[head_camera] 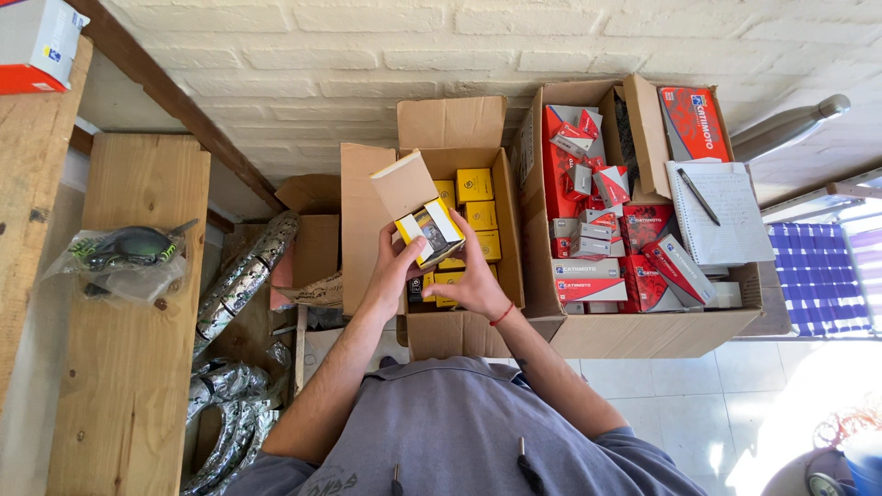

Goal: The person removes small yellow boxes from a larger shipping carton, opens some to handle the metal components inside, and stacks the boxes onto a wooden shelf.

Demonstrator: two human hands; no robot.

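Observation:
My left hand and my right hand both hold a small yellow box with its top flap raised, showing a dark metal part inside. I hold it above an open cardboard carton filled with several similar small yellow boxes. My right wrist wears a red band. Both forearms reach up from my grey shirt at the bottom of the view.
A larger cardboard carton to the right holds several red and grey boxes, with a notebook and pen on top. Wooden shelf boards stand at left with a bagged dark part. Foil-wrapped tubes lie below. A brick wall is behind.

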